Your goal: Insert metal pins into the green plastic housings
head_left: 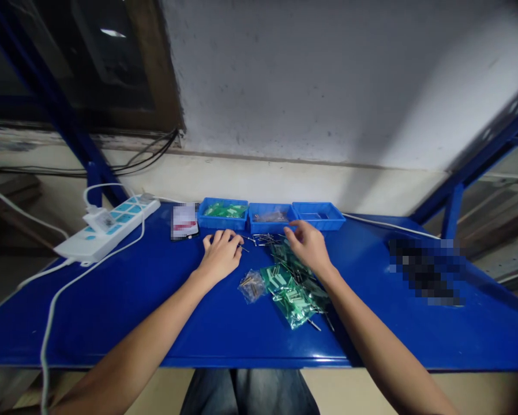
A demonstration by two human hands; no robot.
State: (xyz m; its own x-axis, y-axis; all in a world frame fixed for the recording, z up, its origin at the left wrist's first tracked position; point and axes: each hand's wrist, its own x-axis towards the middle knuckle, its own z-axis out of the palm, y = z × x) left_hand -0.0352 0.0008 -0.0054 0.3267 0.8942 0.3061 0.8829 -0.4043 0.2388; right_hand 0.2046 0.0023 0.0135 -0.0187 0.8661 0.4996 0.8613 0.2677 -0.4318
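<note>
My left hand [222, 253] is palm down on the blue table, fingers bent. Thin metal rods [245, 248] stick out beside its thumb and seem to be under its fingers. My right hand [310, 245] hovers over the pile, just in front of the blue bins, with thumb and index finger close together; what they hold, if anything, cannot be made out. Loose metal rods [265, 238] lie between the hands. Below my right hand, green plastic bags [294, 302] of small parts form a heap. A clear bag [252, 286] with brass-coloured pieces lies at its left.
Along the back stand a blue bin with green bags [223, 225], a blue bin with clear bags [271, 225] and another blue bin [320, 223]. A phone-like object [184, 222] and a white power strip [107, 230] with a cable lie left. A blurred dark object [425, 271] lies right.
</note>
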